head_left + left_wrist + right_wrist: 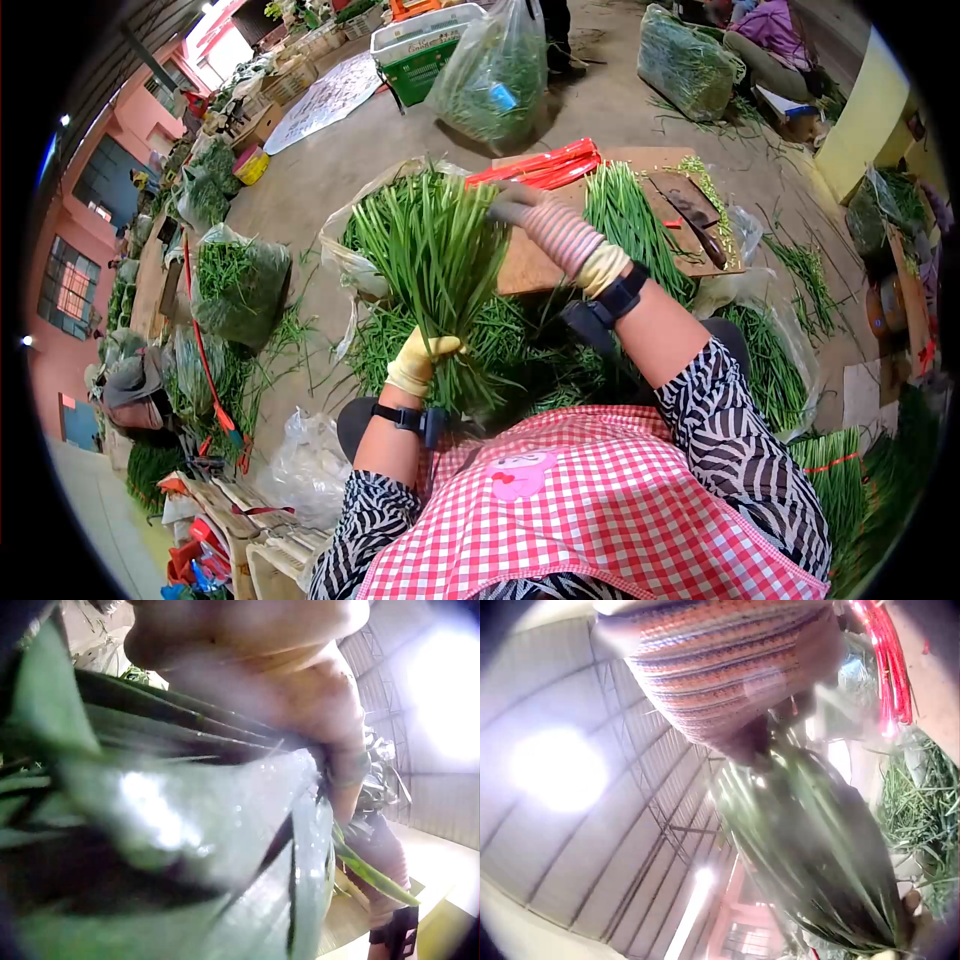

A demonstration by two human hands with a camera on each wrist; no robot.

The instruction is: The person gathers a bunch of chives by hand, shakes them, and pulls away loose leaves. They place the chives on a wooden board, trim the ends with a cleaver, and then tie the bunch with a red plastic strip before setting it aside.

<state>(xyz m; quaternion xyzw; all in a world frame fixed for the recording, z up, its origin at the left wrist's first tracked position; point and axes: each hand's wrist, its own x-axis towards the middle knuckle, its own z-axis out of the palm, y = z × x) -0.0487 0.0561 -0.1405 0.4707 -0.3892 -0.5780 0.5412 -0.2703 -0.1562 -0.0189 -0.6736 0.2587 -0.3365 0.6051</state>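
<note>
My left hand [425,362], in a pale yellow glove, grips a thick bunch of garlic chives [430,250] low down, its stalks fanning upward. Wet green leaves [150,817] fill much of the left wrist view. At the bunch's upper right is my right hand [545,222], in a striped knitted glove with dark fingertips. In the right wrist view those curled fingertips [750,742] pinch at the stalk ends [780,757]. More chives [625,205] lie on a wooden board [530,265] beside the right hand, next to a dark-handled knife [708,243].
Red plastic strips [545,165] lie across the board's far edge. Loose chives [490,335] are heaped below the left hand. Beyond the board stand a stuffed clear bag [490,80] and a green crate [420,75]. Another full bag [240,285] sits at the left.
</note>
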